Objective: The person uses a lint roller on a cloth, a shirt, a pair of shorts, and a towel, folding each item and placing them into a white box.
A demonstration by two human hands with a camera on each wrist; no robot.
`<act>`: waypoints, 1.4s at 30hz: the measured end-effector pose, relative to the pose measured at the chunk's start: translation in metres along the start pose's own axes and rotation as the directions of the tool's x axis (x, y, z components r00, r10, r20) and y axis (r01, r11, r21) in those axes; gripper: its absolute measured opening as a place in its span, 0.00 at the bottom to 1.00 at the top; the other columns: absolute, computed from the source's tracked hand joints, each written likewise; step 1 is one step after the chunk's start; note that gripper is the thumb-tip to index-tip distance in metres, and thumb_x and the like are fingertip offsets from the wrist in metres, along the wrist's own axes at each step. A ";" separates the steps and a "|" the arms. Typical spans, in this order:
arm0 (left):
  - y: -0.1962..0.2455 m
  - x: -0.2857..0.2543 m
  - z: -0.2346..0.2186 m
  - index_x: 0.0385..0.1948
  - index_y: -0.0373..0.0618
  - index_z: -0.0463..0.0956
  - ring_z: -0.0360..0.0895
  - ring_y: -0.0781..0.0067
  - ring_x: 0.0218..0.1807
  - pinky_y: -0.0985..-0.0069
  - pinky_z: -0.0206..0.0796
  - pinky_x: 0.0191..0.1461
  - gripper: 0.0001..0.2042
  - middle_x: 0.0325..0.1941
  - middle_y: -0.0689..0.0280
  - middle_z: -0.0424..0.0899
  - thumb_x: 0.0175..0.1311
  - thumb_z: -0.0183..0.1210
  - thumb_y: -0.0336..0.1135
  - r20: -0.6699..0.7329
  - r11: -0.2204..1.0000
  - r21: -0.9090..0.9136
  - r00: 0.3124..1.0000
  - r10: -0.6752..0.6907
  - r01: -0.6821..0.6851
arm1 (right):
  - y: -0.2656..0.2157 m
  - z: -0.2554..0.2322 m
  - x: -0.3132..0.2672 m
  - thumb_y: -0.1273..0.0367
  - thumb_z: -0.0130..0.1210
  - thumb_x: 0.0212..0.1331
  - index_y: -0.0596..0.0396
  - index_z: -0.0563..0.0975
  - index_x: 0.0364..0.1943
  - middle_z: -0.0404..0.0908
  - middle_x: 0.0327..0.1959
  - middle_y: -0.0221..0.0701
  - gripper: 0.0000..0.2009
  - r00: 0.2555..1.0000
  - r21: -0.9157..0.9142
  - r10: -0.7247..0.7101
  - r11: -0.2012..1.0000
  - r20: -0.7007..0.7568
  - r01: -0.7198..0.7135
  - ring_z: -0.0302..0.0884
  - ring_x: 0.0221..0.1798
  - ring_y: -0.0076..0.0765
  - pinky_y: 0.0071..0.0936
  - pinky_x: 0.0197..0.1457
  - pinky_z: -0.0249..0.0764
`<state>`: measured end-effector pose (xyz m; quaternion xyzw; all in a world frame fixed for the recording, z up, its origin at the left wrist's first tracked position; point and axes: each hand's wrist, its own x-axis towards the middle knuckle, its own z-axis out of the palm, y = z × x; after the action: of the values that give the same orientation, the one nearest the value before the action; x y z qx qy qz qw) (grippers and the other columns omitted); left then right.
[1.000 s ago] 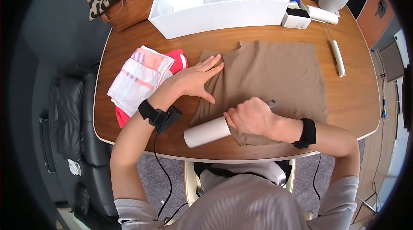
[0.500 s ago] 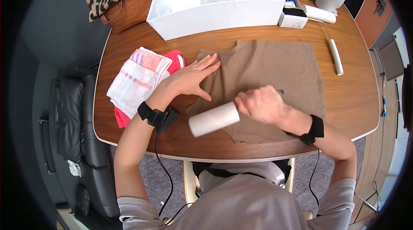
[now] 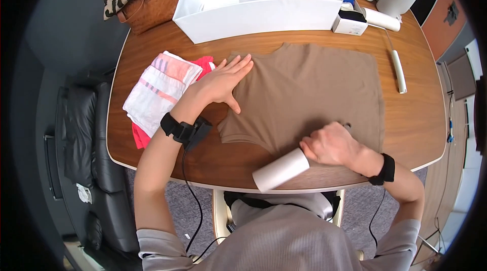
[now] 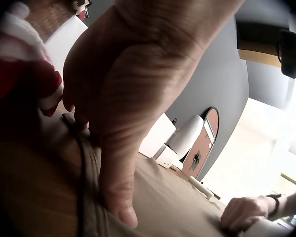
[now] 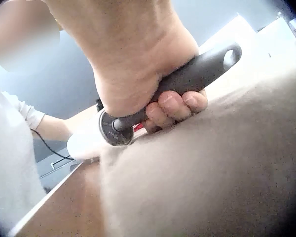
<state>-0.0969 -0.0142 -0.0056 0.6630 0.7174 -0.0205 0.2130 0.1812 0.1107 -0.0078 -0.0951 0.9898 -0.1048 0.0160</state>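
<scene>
A brown cloth top (image 3: 314, 83) lies spread flat on the wooden table. My right hand (image 3: 332, 144) grips the dark handle (image 5: 202, 74) of a lint roller, its fingers curled round it. The white roll (image 3: 281, 169) of the lint roller points left and overlaps the near edge of the top and the table in the head view. At the top's left end, my left hand (image 3: 223, 83) rests with fingers straight and thumb spread. In the left wrist view its thumb (image 4: 121, 197) lies along the cloth near a seamed edge.
Folded white and pink cloth (image 3: 162, 83) lies left, over red fabric (image 3: 142, 136). Across the back stand a woven basket (image 3: 157, 9), a white bin (image 3: 258, 20) and a small box (image 3: 350, 25). A white-handled tool (image 3: 398, 70) lies right. Cables hang from both wrist bands.
My right hand has moved right and nearer the table's front edge with the lint roller. My left hand has shifted slightly left and away from me, staying on the top.
</scene>
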 end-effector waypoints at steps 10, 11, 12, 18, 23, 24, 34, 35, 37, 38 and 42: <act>0.039 0.013 0.006 0.64 0.42 0.36 0.33 0.54 0.70 0.64 0.32 0.70 0.39 0.69 0.50 0.33 0.55 0.55 0.35 -0.176 0.976 -0.096 0.968 0.177 -0.196 | 0.069 -0.024 -0.011 0.64 0.42 0.55 0.51 0.74 0.24 0.75 0.16 0.37 0.11 0.930 -0.246 0.302 0.904 -0.208 -0.349 0.74 0.18 0.43 0.37 0.19 0.70; 0.041 0.021 0.006 0.64 0.42 0.38 0.34 0.56 0.70 0.64 0.33 0.70 0.36 0.69 0.51 0.35 0.56 0.53 0.32 -0.177 0.979 -0.076 0.969 0.171 -0.187 | 0.083 -0.027 -0.004 0.64 0.42 0.56 0.52 0.74 0.26 0.75 0.17 0.37 0.11 0.912 -0.221 0.360 0.890 -0.198 -0.399 0.74 0.19 0.43 0.37 0.19 0.70; 0.040 0.032 0.007 0.63 0.42 0.40 0.35 0.57 0.70 0.64 0.34 0.70 0.34 0.69 0.52 0.37 0.58 0.51 0.30 -0.182 0.983 -0.053 0.970 0.164 -0.177 | 0.097 -0.021 0.000 0.64 0.41 0.57 0.51 0.74 0.26 0.75 0.16 0.37 0.11 0.913 -0.233 0.357 0.888 -0.198 -0.397 0.74 0.19 0.43 0.36 0.19 0.70; 0.041 0.073 0.001 0.62 0.44 0.48 0.37 0.62 0.70 0.63 0.35 0.70 0.24 0.69 0.57 0.42 0.63 0.41 0.29 -0.121 0.961 -0.154 0.969 0.214 -0.231 | 0.110 -0.012 0.007 0.63 0.41 0.58 0.49 0.75 0.20 0.75 0.15 0.34 0.14 0.935 -0.279 0.314 0.895 -0.163 -0.349 0.74 0.18 0.41 0.35 0.19 0.70; 0.055 0.083 -0.001 0.63 0.46 0.45 0.33 0.67 0.71 0.64 0.31 0.71 0.25 0.70 0.61 0.38 0.66 0.38 0.42 0.008 0.987 -0.095 0.991 0.131 -0.130 | 0.091 -0.009 -0.015 0.62 0.41 0.58 0.50 0.74 0.13 0.73 0.11 0.35 0.18 0.950 -0.208 0.283 0.929 -0.135 -0.306 0.72 0.15 0.42 0.35 0.17 0.68; 0.051 0.087 -0.001 0.64 0.47 0.41 0.29 0.67 0.71 0.63 0.28 0.71 0.33 0.70 0.60 0.33 0.62 0.42 0.52 0.055 0.991 -0.088 0.993 0.108 -0.103 | 0.084 -0.008 -0.022 0.61 0.41 0.58 0.50 0.74 0.12 0.73 0.10 0.35 0.19 0.952 -0.194 0.284 0.933 -0.117 -0.302 0.72 0.14 0.42 0.35 0.17 0.68; 0.052 0.081 0.003 0.64 0.44 0.37 0.27 0.60 0.71 0.60 0.27 0.70 0.50 0.69 0.55 0.30 0.45 0.54 0.65 0.000 0.996 0.010 0.996 0.086 -0.086 | 0.023 -0.002 -0.101 0.63 0.47 0.52 0.46 0.72 0.15 0.70 0.09 0.29 0.12 0.987 -0.112 0.137 0.983 -0.090 -0.147 0.71 0.12 0.35 0.32 0.13 0.64; 0.051 0.080 0.003 0.64 0.44 0.37 0.27 0.60 0.71 0.60 0.27 0.70 0.51 0.69 0.55 0.30 0.45 0.54 0.65 0.004 0.996 0.008 0.996 0.088 -0.088 | 0.020 -0.004 -0.108 0.63 0.47 0.51 0.46 0.72 0.15 0.69 0.09 0.29 0.11 0.990 -0.111 0.111 0.986 -0.088 -0.120 0.71 0.12 0.34 0.32 0.13 0.64; 0.052 0.082 0.002 0.64 0.44 0.37 0.26 0.60 0.71 0.59 0.27 0.70 0.51 0.69 0.54 0.30 0.44 0.54 0.65 0.005 0.996 0.007 0.996 0.089 -0.089 | 0.017 -0.011 -0.118 0.66 0.48 0.48 0.50 0.72 0.16 0.72 0.13 0.29 0.08 0.982 0.023 0.185 0.983 -0.037 -0.184 0.71 0.16 0.35 0.32 0.16 0.65; 0.052 0.081 0.002 0.64 0.43 0.37 0.26 0.60 0.71 0.59 0.27 0.70 0.51 0.69 0.54 0.30 0.44 0.55 0.65 0.007 0.996 0.007 0.996 0.086 -0.086 | 0.019 -0.012 -0.121 0.66 0.48 0.48 0.50 0.72 0.17 0.72 0.14 0.29 0.08 0.976 0.080 0.213 0.975 -0.049 -0.209 0.71 0.16 0.36 0.31 0.16 0.65; 0.050 0.083 0.007 0.64 0.42 0.36 0.25 0.58 0.71 0.57 0.24 0.69 0.52 0.69 0.52 0.29 0.44 0.57 0.63 0.001 0.995 -0.035 0.995 0.098 -0.098 | 0.041 -0.043 -0.132 0.65 0.39 0.57 0.56 0.71 0.21 0.72 0.15 0.40 0.13 0.784 0.455 0.619 0.712 -0.044 -0.535 0.73 0.21 0.40 0.33 0.24 0.69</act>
<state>-0.0490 0.0676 -0.0273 0.6935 0.6840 0.0019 0.2262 0.3014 0.1838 0.0273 0.2365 0.9196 -0.3126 -0.0281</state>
